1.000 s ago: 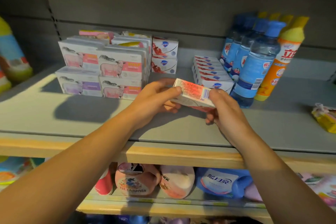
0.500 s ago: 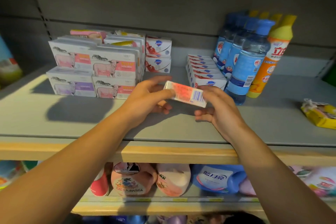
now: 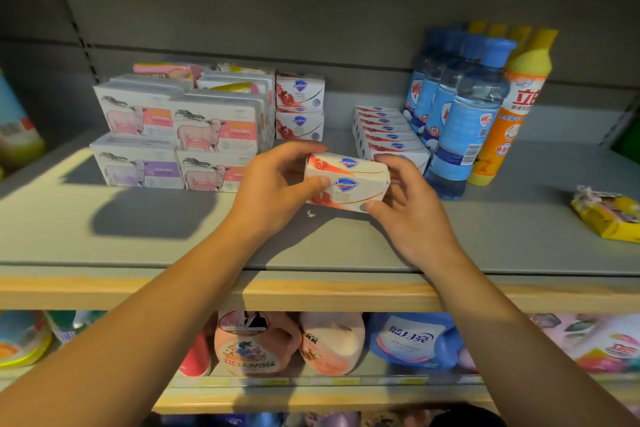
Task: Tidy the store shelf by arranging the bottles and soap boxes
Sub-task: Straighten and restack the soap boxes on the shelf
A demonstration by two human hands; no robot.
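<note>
Grey shelving [image 3: 104, 236] with a pale wooden front edge fills the view, backed by a dark grey panel. Both hands hold a white Safeguard soap box [image 3: 346, 184] just above the shelf surface, near the middle. The left hand [image 3: 277, 191] grips its left end, thumb on the front face and fingers curled over the top. The right hand [image 3: 405, 204] pinches the right end, thumb at the lower corner and fingers [image 3: 391, 161] wrapped behind the far side. The box sits tilted, its logo face turned toward the camera.

Behind it, a row of matching soap boxes [image 3: 388, 135] lies flat in a line running toward the back, and two more [image 3: 299, 104] stand stacked further left. Left again, sheep-printed soap boxes [image 3: 180, 135] are piled two high. On the right stand blue-capped clear bottles [image 3: 464, 114] in a row, with yellow-capped orange bottles [image 3: 512, 107] just beside them. A yellow packet [image 3: 609, 218] lies apart at the far right. Pink and blue detergent jugs [image 3: 332, 343] crowd the lower shelf.
</note>
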